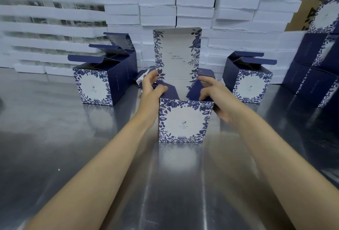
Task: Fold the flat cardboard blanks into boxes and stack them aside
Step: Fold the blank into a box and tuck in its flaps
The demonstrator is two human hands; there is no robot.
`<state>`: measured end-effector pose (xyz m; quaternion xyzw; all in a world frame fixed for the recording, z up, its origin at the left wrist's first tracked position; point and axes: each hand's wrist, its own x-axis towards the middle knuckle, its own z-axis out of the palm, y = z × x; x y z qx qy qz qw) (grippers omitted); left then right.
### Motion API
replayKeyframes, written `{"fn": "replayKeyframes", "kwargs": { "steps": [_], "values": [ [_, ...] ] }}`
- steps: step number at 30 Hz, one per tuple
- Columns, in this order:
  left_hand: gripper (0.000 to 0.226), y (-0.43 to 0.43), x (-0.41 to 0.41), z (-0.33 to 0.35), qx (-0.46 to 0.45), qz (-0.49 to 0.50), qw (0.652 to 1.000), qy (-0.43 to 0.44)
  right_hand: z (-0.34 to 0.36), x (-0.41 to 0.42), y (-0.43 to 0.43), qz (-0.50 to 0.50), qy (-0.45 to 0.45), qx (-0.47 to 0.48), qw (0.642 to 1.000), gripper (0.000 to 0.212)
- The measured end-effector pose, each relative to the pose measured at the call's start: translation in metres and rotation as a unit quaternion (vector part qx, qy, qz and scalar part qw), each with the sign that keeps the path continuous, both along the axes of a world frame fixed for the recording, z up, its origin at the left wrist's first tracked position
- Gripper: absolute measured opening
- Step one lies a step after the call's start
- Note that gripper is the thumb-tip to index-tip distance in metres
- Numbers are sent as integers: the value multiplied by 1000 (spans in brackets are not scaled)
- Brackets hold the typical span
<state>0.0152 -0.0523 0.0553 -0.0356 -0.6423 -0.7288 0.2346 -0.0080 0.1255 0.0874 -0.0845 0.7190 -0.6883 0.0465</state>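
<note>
A blue-and-white floral box (184, 120) stands upright on the steel table (77, 138) in the middle, its tall lid panel (177, 53) raised at the back. My left hand (152, 87) rests at the box's top left corner, thumb on the navy left side flap, fingers loosely spread. My right hand (213, 93) touches the top right corner, fingers bent over the right side flap, palm against the box's right side. Both navy side flaps lean inward over the opening.
Folded boxes with lids up stand at the left (102, 81) and right (251, 81). More navy boxes are stacked at the far right (319, 61). White foam trays (157, 4) are piled along the back, brown cartons behind them.
</note>
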Motion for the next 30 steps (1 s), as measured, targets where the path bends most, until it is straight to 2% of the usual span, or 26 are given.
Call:
{"fn": "replayKeyframes", "kwargs": {
  "steps": [3,6,8,13,16,19,23,26,30],
  "values": [
    [58,8,3,1,40,-4,999,-33,4,0,4,-20,6,44,999,65],
    [50,6,5,8,28,-46,997,-47,4,1,8,-47,25,89,995,55],
    [55,1,5,16,16,-41,995,-90,4,-1,11,-69,43,103,991,47],
    [54,-8,4,29,-42,0,987,-156,4,-6,13,-106,92,135,981,23],
    [36,-10,3,36,-106,38,979,-169,8,-12,9,-139,138,187,963,8],
    [31,-10,-7,43,-193,72,962,-180,12,-18,3,-175,160,227,945,10],
    [11,-7,-23,52,-330,162,912,-184,9,-25,-2,-214,131,192,949,10],
    [17,-7,-27,53,-376,186,889,-183,12,-28,-2,-190,125,223,948,5],
    [6,-7,-23,53,-414,188,874,-170,19,-28,2,-135,112,292,940,17]
  ]
}}
